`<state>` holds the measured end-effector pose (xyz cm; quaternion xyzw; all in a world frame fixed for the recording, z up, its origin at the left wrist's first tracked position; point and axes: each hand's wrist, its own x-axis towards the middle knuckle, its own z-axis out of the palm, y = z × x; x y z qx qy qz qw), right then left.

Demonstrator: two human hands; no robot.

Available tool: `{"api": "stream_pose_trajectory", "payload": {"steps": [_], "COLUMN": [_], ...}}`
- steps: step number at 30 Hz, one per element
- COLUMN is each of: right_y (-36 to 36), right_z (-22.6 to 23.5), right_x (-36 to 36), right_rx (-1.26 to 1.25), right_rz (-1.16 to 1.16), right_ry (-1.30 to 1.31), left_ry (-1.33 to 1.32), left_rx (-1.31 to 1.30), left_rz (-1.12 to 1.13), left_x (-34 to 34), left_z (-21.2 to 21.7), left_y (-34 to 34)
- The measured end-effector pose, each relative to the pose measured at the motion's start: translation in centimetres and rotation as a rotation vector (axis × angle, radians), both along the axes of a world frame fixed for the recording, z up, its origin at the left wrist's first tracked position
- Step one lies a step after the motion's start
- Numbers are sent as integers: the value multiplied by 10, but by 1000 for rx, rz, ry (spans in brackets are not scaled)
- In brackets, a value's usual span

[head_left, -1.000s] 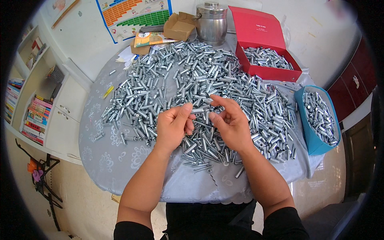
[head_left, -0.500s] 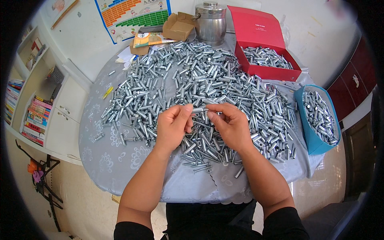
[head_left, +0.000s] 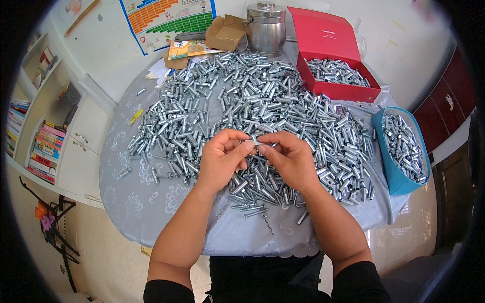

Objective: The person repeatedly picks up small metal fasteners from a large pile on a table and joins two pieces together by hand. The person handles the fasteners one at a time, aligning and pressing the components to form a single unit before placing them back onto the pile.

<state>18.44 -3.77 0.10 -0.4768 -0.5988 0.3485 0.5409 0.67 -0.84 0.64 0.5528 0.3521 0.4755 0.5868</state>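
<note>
Above the heap, my left hand (head_left: pixel 222 159) and my right hand (head_left: pixel 290 157) meet fingertip to fingertip. Between them they pinch a silver expansion bolt (head_left: pixel 256 143), mostly covered by the fingers. How far its sleeve sits along the bolt cannot be made out. Beneath and beyond both hands spreads a large pile of expansion bolts and metal sleeves (head_left: pixel 273 96), lying in all directions on the grey patterned tablecloth (head_left: pixel 131 202).
At the back right stands an open red box (head_left: pixel 343 92) holding similar metal pieces. A blue container (head_left: pixel 399 188), also filled, is at the right edge. Along the back are a steel pot (head_left: pixel 266 33), a cardboard box (head_left: pixel 222 38) and papers. A yellow pen-like object (head_left: pixel 136 116) lies left.
My left hand has moved slightly right, and its thumb and fingers now meet my right fingertips around the bolt. Less of the bolt shows. The pile and the boxes look the same.
</note>
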Motion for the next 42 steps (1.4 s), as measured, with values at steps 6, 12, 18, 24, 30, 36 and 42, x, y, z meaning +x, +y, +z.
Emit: {"api": "stream_pose_trajectory", "payload": {"steps": [6, 12, 18, 24, 30, 36, 42], "right_y": [1, 9, 3, -4, 6, 10, 7], "right_z": [8, 4, 8, 12, 9, 5, 3], "right_x": [3, 13, 5, 1, 9, 14, 8], "right_rx": [-227, -51, -150, -253, -188, -6, -91], "right_rz": [3, -284, -149, 60, -207, -278, -176], "right_ry": [286, 499, 374, 193, 408, 616, 526], "left_ry": [-69, -85, -13, -19, 41, 698, 1193], "left_rx": [-23, 2, 11, 35, 175, 551, 866], "left_rz": [146, 176, 71, 16, 518, 634, 356], "left_x": [-3, -6, -2, -2, -18, -29, -31], "left_z": [-1, -3, -6, -2, -4, -11, -21], "left_y": [4, 8, 6, 3, 18, 23, 25]}}
